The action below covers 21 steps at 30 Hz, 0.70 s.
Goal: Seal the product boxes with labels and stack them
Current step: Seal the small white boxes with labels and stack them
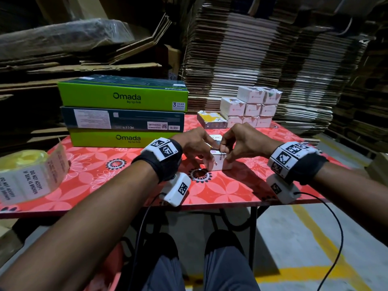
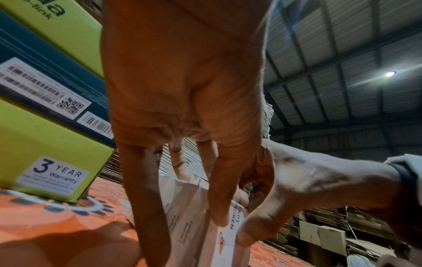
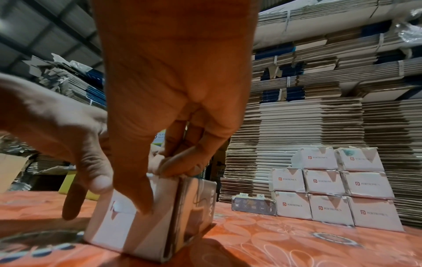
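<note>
Centrally, small box (image 1: 219, 163) on table (image 1: 231, 192) — left hand (image 1: 194, 143), right hand (image 1: 236, 141) pinching, seemingly pressing label (image 1: 223, 156).

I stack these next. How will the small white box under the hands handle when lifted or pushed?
The small white box is probably light and fairly stiff: creased cardboard with flat faces. It should slide on the table, not roll. The stacked boxes show crumpled corners, so hard squeezing likely dents it.

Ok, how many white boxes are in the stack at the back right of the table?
8 in the stack: three in the bottom row, three in the middle row, two in the top row over the right-hand columns. More may be hidden behind them.
</note>
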Motion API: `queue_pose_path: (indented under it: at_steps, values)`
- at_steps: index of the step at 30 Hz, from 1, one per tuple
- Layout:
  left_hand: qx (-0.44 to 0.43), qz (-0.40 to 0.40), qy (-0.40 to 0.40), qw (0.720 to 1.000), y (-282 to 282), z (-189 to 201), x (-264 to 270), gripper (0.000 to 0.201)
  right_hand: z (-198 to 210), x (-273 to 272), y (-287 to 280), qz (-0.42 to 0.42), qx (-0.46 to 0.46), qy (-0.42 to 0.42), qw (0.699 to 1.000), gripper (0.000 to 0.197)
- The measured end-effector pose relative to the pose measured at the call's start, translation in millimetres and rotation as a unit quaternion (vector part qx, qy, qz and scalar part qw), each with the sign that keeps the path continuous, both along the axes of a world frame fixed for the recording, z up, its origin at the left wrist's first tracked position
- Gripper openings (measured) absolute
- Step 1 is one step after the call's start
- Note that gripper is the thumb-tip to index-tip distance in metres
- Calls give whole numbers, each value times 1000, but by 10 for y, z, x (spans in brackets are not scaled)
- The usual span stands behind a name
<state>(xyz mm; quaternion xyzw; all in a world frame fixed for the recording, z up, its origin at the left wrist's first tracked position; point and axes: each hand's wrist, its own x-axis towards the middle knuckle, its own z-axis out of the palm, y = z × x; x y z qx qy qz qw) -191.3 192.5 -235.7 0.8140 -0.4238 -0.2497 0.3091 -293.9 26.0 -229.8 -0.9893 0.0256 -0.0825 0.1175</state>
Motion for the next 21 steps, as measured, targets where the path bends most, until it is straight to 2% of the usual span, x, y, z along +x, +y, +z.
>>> queue_pose_path:
  at_steps: [11,17,21]
  values:
    - [-1,11,2,1000,-24,1,18,37,-101,-29,130,-17,-62,-83,994,36]
    - [-1,7,2,1000,-23,6,21,39,-157,8,155,-44,-68,-94,992,45]
    - [-4,10,2,1000,-14,-4,30,40,-117,40,146,-29,-69,-84,994,51]
